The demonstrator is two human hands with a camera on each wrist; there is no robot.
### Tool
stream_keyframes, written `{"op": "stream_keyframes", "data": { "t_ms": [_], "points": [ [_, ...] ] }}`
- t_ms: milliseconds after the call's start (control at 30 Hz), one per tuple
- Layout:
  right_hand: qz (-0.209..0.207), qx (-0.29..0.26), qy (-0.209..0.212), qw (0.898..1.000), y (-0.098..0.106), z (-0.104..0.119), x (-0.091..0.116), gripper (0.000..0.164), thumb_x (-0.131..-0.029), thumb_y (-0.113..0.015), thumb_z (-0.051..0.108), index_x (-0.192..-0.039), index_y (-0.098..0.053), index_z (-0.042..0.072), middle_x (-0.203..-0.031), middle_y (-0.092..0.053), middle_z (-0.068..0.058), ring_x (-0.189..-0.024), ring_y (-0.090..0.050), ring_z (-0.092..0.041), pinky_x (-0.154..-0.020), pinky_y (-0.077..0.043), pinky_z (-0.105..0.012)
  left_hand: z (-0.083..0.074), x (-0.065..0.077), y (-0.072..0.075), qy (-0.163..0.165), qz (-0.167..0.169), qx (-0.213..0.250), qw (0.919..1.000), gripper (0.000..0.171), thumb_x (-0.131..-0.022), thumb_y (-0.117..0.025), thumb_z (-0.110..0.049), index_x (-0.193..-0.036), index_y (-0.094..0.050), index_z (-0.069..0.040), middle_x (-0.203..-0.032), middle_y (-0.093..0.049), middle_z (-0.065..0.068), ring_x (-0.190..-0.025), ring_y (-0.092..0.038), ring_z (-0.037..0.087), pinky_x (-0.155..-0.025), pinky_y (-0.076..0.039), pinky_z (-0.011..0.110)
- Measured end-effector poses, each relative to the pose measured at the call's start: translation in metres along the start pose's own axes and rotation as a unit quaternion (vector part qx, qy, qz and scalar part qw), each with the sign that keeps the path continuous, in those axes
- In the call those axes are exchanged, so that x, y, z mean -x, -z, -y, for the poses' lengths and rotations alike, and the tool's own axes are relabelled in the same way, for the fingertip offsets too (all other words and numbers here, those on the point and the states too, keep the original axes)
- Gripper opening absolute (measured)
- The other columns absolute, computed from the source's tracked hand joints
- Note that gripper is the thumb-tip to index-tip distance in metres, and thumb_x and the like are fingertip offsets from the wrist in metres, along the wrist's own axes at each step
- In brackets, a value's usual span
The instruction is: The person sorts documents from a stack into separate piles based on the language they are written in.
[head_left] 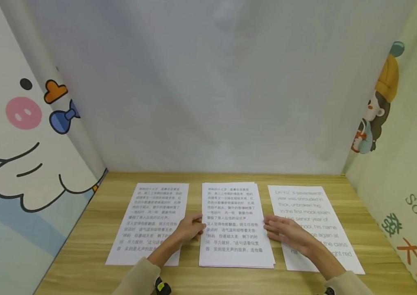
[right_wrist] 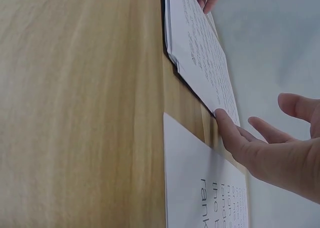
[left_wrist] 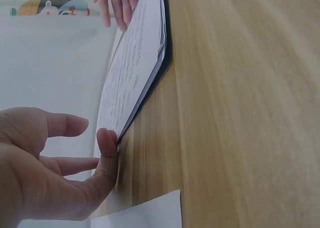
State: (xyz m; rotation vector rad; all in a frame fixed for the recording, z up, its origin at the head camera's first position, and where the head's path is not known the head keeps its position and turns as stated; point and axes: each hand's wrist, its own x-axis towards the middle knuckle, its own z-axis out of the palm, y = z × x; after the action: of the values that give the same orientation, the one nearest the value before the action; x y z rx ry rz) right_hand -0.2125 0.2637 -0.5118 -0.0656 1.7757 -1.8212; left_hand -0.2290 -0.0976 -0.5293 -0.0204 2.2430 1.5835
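As the bench (head_left: 90, 229) is looked down on in the head view, a pile of printed paper (head_left: 230, 225) is seen in the middle, between a left sheet (head_left: 153, 209) and a right sheet (head_left: 304, 205). Its left edge is touched by the left hand (head_left: 190, 229), and its right edge is met by the right hand (head_left: 289, 233). The pile is probably held lightly from both sides so that its pages can be made even; at the bottom right, a lower page (head_left: 273, 264) is seen poking out. The side sheets are set apart, perhaps so that room is left for the hands.

In the left wrist view, the left hand is seen with its fingers apart and a little bent, and the pile's edge is met by a fingertip. Nothing is pinched.

In the right wrist view, the right hand is seen with its fingers loose and apart. The pile's edge is touched by one fingertip, maybe softly because paper is easily bent.
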Motion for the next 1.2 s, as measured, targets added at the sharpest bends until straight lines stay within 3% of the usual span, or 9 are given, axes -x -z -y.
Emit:
{"op": "stream_keyframes", "data": {
  "t_ms": [700,933,1200],
  "points": [
    [-0.005,0.018,0.002,1.000,0.0030,0.0005,0.0000,0.069,-0.108,-0.051,0.031,-0.157,-0.024,-0.008,-0.167,-0.017,-0.028,-0.154,-0.027,-0.041,-0.118,-0.044,-0.037,-0.0026,0.0029,0.0002,-0.002,-0.023,0.006,0.9997,0.056,-0.098,-0.061,-0.012,-0.149,-0.046,0.004,-0.131,-0.058,0.017,-0.088,-0.063,0.016,-0.068,-0.057,0.025],
    [-0.026,0.032,0.001,0.999,0.0036,0.0016,0.0004,0.067,-0.107,-0.053,0.032,-0.156,-0.029,-0.008,-0.165,-0.027,-0.027,-0.151,-0.036,-0.037,-0.117,-0.046,-0.038,-0.0025,-0.0006,-0.0011,-0.037,-0.046,0.015,0.9981,0.046,-0.094,-0.064,-0.007,-0.139,-0.057,0.001,-0.117,-0.064,0.014,-0.082,-0.062,0.015,-0.065,-0.056,0.027],
    [-0.059,0.034,0.024,0.997,0.0023,0.0015,-0.0025,0.065,-0.107,-0.052,0.031,-0.155,-0.032,-0.007,-0.160,-0.037,-0.026,-0.139,-0.053,-0.024,-0.114,-0.049,-0.035,-0.0022,-0.0035,-0.0064,-0.040,-0.090,0.026,0.9948,0.047,-0.084,-0.071,0.003,-0.130,-0.060,0.003,-0.101,-0.069,0.015,-0.075,-0.064,0.014,-0.064,-0.062,0.030]
  ]
}}
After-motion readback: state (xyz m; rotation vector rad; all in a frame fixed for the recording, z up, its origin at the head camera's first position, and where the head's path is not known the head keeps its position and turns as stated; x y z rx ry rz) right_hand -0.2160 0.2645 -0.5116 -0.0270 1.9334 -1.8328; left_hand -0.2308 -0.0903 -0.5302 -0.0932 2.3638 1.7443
